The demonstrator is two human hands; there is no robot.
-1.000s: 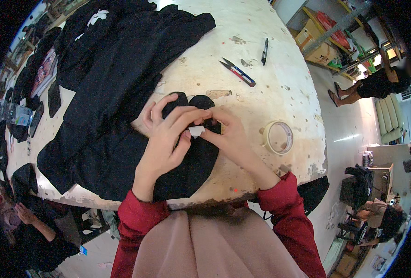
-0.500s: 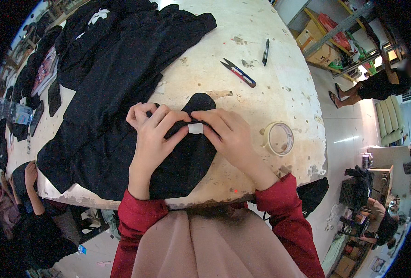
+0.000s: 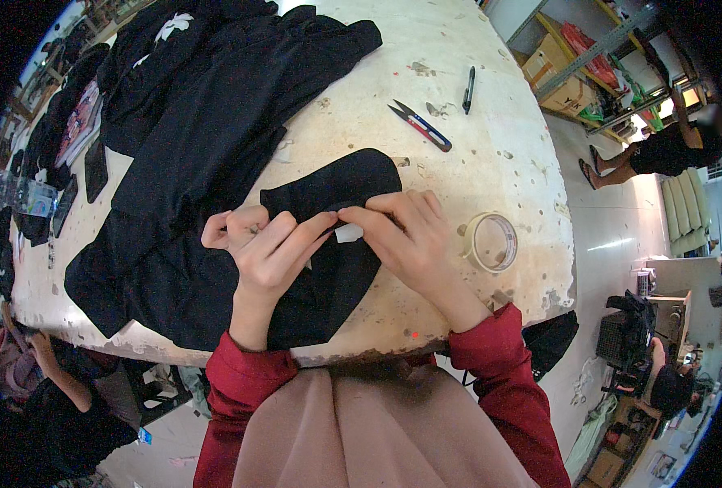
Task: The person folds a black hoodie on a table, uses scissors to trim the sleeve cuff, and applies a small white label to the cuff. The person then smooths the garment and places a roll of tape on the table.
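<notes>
Both my hands meet over a black garment (image 3: pixel 328 305) spread at the table's near edge. My left hand (image 3: pixel 267 248) pinches the black cloth between thumb and forefinger, its other fingers curled. From the right, my right hand (image 3: pixel 406 236) pinches the same cloth, fingertips nearly touching the left ones. A small white label (image 3: pixel 349 233) shows on the cloth just below the fingertips. Beyond the hands, a rounded flap of the black cloth (image 3: pixel 361 175) lies on the tabletop.
Right of my hand lies a roll of tape (image 3: pixel 492 242). Farther off are thread snips (image 3: pixel 422 126) and a black pen (image 3: pixel 468 91). More black garments (image 3: pixel 239 73) cover the left of the worn table (image 3: pixel 532 195). A plastic bottle (image 3: pixel 21 195) lies at far left. Other people are around the room.
The rounded cloth flap beyond my hands now lies wider and flatter. Both hands stay close together at the label, fingers shifted slightly. At left, the other person's hand has moved down.
</notes>
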